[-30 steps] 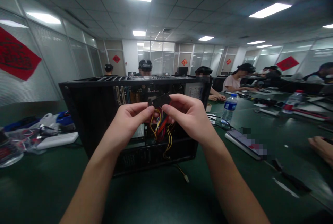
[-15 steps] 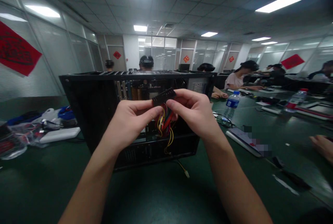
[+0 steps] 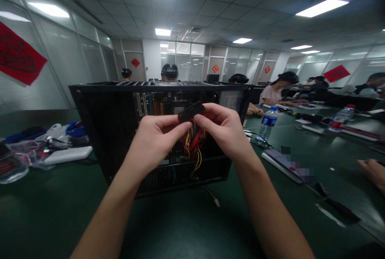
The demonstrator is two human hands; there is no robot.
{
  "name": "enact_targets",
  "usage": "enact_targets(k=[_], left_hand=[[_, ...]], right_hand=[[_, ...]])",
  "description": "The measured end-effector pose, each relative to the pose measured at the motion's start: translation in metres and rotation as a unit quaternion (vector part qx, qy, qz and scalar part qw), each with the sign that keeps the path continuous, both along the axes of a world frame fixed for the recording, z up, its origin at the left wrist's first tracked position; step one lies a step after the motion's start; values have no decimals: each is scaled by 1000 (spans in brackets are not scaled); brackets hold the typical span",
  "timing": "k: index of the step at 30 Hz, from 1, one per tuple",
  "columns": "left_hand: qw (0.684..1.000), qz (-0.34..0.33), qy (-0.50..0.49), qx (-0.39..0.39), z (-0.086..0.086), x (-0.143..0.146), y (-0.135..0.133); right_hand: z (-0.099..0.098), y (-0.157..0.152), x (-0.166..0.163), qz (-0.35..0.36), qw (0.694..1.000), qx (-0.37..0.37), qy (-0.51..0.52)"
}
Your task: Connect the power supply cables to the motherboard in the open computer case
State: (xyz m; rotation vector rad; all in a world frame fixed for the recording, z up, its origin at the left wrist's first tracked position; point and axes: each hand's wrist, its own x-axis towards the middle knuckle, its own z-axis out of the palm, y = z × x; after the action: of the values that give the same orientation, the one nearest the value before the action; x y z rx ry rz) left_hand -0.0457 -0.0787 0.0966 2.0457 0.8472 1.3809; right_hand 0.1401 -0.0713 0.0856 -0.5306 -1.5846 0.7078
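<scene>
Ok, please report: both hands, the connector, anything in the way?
Left hand, right hand: both pinching black connector. Connector tilted, coloured wires hanging below. Wires and hands partly hiding computer case.

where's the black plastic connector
Centre of the head view, the long black plastic connector is pinched between left hand and right hand, before the open black computer case.

The connector (image 3: pixel 191 111) looks matt plastic, the wires (image 3: pixel 195 140) smooth plastic-coated, the case (image 3: pixel 162 88) painted metal, the tabletop (image 3: pixel 168 227) smooth and faintly glossy.
</scene>
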Motion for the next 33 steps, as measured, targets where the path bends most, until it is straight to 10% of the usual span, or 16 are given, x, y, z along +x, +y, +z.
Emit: enact_targets(k=[33], left_hand=[[965,195,79,155,-13,22,-8]], right_hand=[[-9,6,-19,-64,993,-5,99]])
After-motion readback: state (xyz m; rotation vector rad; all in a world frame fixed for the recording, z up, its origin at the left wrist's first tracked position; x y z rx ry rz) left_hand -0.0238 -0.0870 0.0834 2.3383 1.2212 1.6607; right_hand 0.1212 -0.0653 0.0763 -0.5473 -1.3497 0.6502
